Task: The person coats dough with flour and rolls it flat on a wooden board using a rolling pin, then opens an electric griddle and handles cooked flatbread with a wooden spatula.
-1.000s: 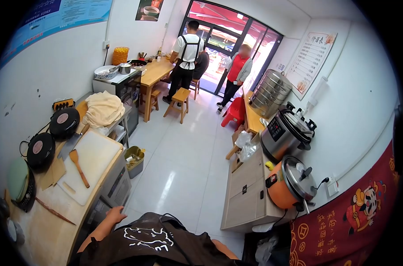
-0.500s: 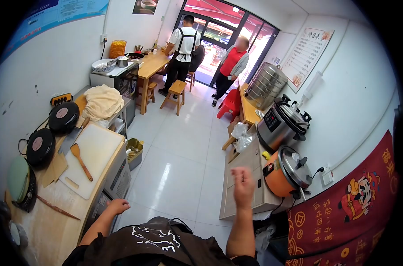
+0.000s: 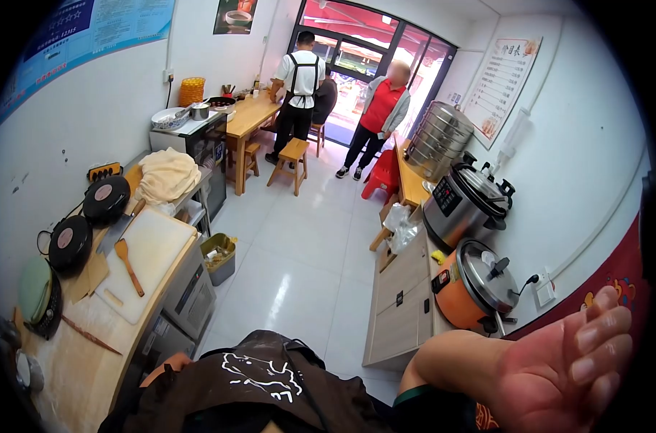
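Observation:
My right hand [image 3: 562, 361] is raised at the lower right, palm toward me, with its fingers loosely bent and nothing in it. It is in front of the red cloth banner [image 3: 595, 299], near the orange cooker [image 3: 459, 292] with its steel lid. Low at the left, my left hand [image 3: 173, 363] shows only in part beside my dark apron [image 3: 255, 375]; its fingers are hidden. Close to it is the floured wooden worktop [image 3: 89, 375]. A white cutting board [image 3: 154, 252] lies there with a wooden spatula [image 3: 129, 267] on it.
Black round pans [image 3: 105, 198] and a cleaver [image 3: 118, 229] lie on the left counter. A bin [image 3: 219, 260] stands on the tiled floor. Two people stand ahead near the door, with a wooden stool [image 3: 290, 162] nearby. A steel pressure cooker [image 3: 465, 198] and steamer stack [image 3: 437, 141] line the right side.
My right hand has swung right and up toward the camera, turning its palm into view. My left hand has dropped back toward my apron. The person in red has turned and shifted slightly.

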Demonstrator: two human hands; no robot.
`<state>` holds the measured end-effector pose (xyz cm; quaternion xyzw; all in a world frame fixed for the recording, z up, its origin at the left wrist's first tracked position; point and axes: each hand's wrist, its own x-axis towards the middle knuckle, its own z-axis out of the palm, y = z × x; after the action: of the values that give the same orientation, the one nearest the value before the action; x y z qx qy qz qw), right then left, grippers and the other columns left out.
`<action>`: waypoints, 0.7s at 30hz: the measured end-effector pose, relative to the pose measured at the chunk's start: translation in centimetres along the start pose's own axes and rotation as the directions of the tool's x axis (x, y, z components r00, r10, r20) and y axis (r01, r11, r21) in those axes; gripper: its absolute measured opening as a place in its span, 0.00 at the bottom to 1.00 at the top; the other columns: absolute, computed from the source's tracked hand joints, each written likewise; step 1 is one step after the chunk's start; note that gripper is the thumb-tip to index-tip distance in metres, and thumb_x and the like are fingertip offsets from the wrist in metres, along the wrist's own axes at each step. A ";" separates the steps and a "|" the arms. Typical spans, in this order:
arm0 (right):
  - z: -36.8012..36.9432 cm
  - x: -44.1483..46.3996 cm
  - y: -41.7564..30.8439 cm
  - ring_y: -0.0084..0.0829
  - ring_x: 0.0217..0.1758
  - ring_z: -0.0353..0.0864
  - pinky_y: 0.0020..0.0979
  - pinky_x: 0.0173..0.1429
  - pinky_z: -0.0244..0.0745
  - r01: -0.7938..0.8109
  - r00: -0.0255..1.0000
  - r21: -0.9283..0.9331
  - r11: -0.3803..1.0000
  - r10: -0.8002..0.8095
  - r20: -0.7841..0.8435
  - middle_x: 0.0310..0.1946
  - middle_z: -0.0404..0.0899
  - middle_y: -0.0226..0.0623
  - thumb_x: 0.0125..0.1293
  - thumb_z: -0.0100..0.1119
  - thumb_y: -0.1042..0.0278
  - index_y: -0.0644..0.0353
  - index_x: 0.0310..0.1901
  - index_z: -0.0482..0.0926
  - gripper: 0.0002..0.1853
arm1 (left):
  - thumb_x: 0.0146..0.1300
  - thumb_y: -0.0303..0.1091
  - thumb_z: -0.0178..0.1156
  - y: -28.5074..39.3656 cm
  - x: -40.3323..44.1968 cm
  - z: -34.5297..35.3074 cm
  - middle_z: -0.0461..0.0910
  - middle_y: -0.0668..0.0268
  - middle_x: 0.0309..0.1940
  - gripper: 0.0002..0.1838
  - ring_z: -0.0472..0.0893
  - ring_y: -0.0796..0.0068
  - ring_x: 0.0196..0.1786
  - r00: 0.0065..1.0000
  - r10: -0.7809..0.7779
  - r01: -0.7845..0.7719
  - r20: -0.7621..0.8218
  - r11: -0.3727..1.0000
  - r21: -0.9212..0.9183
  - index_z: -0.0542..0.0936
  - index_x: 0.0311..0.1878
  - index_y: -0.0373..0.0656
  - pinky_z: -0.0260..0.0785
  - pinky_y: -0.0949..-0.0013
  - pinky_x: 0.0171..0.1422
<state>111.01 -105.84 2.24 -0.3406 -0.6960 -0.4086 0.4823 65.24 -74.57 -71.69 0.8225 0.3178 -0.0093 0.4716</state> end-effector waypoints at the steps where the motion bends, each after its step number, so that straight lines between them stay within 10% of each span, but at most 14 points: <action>1: -0.8 0.1 1.6 0.30 0.42 0.72 0.43 0.60 0.67 0.102 0.994 0.087 0.991 -0.104 0.021 0.31 0.71 0.28 0.84 0.32 0.46 0.51 0.41 0.76 0.24 | 0.63 0.47 0.67 0.0 -0.7 0.1 0.85 0.48 0.38 0.16 0.83 0.49 0.37 0.999 0.045 -0.045 -0.007 0.999 -0.004 0.88 0.45 0.45 0.71 0.59 0.42; 11: -5.6 0.3 4.4 0.20 0.40 0.70 0.29 0.59 0.66 0.278 0.920 -0.059 0.959 -0.248 0.304 0.34 0.69 0.17 0.84 0.39 0.50 0.43 0.48 0.69 0.11 | 0.63 0.46 0.67 -0.1 1.3 0.1 0.85 0.48 0.42 0.19 0.82 0.50 0.41 0.895 -0.446 0.443 0.013 0.885 -0.141 0.86 0.50 0.41 0.71 0.57 0.46; 21: -2.3 -3.0 6.2 0.25 0.42 0.74 0.31 0.59 0.69 0.335 0.941 0.038 0.941 -0.333 -0.053 0.37 0.74 0.28 0.82 0.40 0.59 0.56 0.48 0.73 0.12 | 0.64 0.48 0.66 2.5 7.2 0.1 0.86 0.49 0.48 0.25 0.84 0.51 0.49 0.840 -0.542 0.529 -0.024 0.828 -0.187 0.84 0.56 0.38 0.73 0.55 0.53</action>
<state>118.19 -105.42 1.31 -0.1970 -0.7418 -0.4760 0.4294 72.32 -71.86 -72.03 0.6562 0.5527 -0.0824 0.5071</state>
